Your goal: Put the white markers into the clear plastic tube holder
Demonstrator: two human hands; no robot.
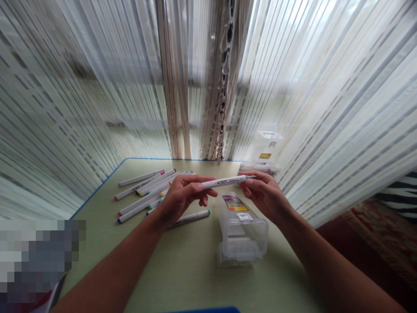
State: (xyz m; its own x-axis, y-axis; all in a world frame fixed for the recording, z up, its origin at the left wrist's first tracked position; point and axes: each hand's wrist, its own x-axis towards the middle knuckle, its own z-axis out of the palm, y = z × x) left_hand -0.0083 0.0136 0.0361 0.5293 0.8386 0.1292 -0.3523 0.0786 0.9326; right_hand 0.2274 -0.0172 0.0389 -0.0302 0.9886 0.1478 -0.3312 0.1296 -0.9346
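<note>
I hold a white marker (228, 181) level between both hands, above the table. My left hand (182, 195) pinches its left end with curled fingers. My right hand (263, 193) grips the right end, near the grey tip. Just below the marker lies a clear plastic marker case (241, 228) with a yellow and red label, on its side on the pale green table (182, 265). Several white markers with coloured caps (146, 191) lie in a loose row to the left of my left hand. One with a green cap (192, 218) lies apart, under my left wrist.
A second clear case (263, 158) with a yellow label stands at the table's far right corner beside striped sheer curtains (325, 108). A bead string (223, 108) hangs at the centre back. A blurred patch (35, 256) covers the lower left. Dark red fabric (374, 234) lies right of the table.
</note>
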